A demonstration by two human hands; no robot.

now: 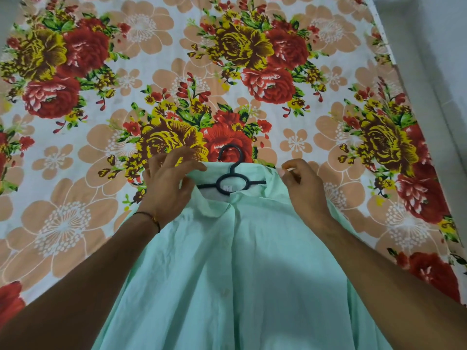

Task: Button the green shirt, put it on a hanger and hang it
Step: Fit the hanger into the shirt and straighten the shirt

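One head-worn wide-angle view looks steeply down, close over the floral bedsheet (75, 223). Both forearms enter from the frame's lower corners.

Shirt (240, 274) on bedsheet (75, 223), hanger (231, 184) in its collar

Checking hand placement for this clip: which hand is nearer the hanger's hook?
Left. The left hand holds the collar with its fingertips just left of the hook. The right hand pinches the shirt at the shoulder, farther off to the hook's right.
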